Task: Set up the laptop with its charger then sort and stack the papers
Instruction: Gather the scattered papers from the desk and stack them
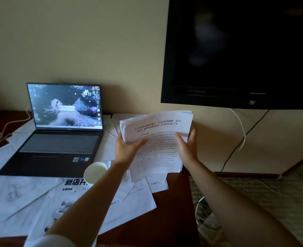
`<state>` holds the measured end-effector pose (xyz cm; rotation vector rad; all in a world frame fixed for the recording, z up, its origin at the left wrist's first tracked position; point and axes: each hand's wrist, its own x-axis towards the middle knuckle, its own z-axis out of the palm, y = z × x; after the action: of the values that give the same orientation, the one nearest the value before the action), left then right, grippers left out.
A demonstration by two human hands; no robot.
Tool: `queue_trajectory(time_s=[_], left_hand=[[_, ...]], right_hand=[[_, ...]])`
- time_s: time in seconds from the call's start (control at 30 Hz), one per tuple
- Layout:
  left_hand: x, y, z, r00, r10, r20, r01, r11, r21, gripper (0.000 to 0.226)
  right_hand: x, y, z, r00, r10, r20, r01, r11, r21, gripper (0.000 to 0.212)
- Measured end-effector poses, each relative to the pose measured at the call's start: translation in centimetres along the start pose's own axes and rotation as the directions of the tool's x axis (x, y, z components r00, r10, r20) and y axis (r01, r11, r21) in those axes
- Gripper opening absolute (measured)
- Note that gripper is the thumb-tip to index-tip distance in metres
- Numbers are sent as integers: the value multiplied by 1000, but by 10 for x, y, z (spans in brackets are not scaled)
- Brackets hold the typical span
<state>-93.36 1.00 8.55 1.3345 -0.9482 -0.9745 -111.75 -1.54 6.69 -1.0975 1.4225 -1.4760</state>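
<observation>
A thick stack of printed papers (158, 139) is held up off the desk, tilted toward me. My left hand (127, 148) grips its left edge, thumb on the top sheet. My right hand (187, 145) grips its right edge the same way. An open dark laptop (58, 139) stands at the left with its screen lit. A pale charger cable (8, 125) runs along the desk to the laptop's left side. Several loose sheets (111, 198) lie scattered on the brown desk (175, 202), some under the laptop.
A white paper cup (95, 172) stands by my left forearm, close to the laptop's right corner. A black TV (240, 50) hangs on the wall above, with cables (241, 132) dangling below it. A patterned bed cover (272, 193) lies right of the desk edge.
</observation>
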Motion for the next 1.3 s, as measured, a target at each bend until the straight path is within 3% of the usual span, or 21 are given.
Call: queue_trajectory(time_s=[0.17,0.33,0.47,0.6,0.7,0.83,1.03,1.13,1.23,1.3], left_hand=[[3,11,4,997,-2,73,2,1000,-2,42],[2,2,-5,988,-115,100,122,990,-66,26],[3,-13,-11,975,-183,127,184,983,2,23],[4,-25,-11,968,-238,86,242,969,-45,16],[5,-31,-8,962,-267,51,270,961,-56,16],[13,-38,-8,958,-278,67,279,960,-11,21],[21,-61,-13,878,-446,174,375,867,328,13],[24,-72,-11,851,-492,184,400,834,380,9],[31,-89,-10,835,-548,44,495,785,374,16],[37,-99,-8,824,-559,-90,548,747,376,24]], right_hand=[[0,-1,7,997,-2,-77,0,1000,-16,59],[-7,3,6,996,-6,-89,2,999,-44,49],[-12,12,7,999,45,-21,-47,992,-116,41],[-17,20,7,996,38,-76,-48,989,-138,31],[-16,27,5,995,93,-24,-96,983,-157,32],[-2,23,6,983,177,-43,-180,981,-80,17],[24,37,12,929,370,0,-370,928,-41,16],[33,51,16,893,446,54,-443,894,-65,17],[41,74,26,782,582,221,-536,810,-237,22],[49,89,33,746,635,199,-528,747,-404,28]])
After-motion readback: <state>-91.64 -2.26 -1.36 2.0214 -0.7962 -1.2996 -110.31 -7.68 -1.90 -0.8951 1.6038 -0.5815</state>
